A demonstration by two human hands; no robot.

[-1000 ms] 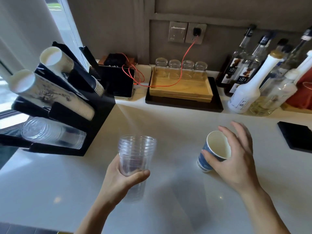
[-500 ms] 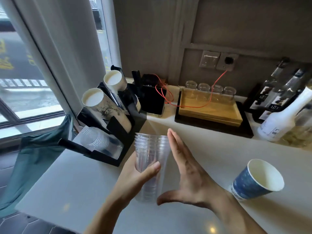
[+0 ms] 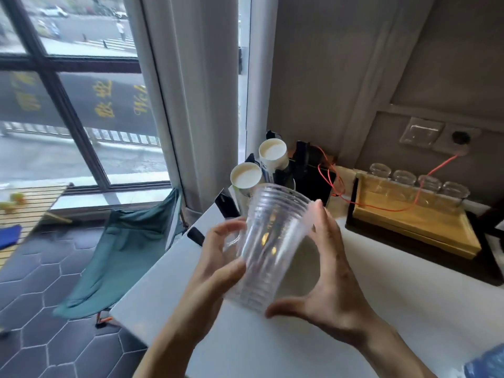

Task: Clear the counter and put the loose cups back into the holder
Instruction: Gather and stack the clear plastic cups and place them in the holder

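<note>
A stack of clear plastic cups [image 3: 268, 246] is raised above the white counter [image 3: 354, 282], tilted with its mouth up and toward the far side. My left hand [image 3: 218, 263] grips its left side. My right hand [image 3: 324, 274] is pressed against its right side and base. Behind the stack stands the black cup holder [image 3: 226, 203], mostly hidden, with two tubes of white paper cups [image 3: 272, 154] pointing up at me. Only a sliver of the blue paper cup [image 3: 485, 364] shows at the bottom right corner.
A wooden tray [image 3: 414, 227] with several small glasses sits on a black base at the back right. A red cable [image 3: 381, 205] runs across it to a wall socket. A green folding chair [image 3: 122, 255] stands on the floor left of the counter, by the window.
The stack has been lifted higher and tilted. My right hand has closed in on the stack's right side. My view has swung left toward the window, pushing the blue cup almost out of frame.
</note>
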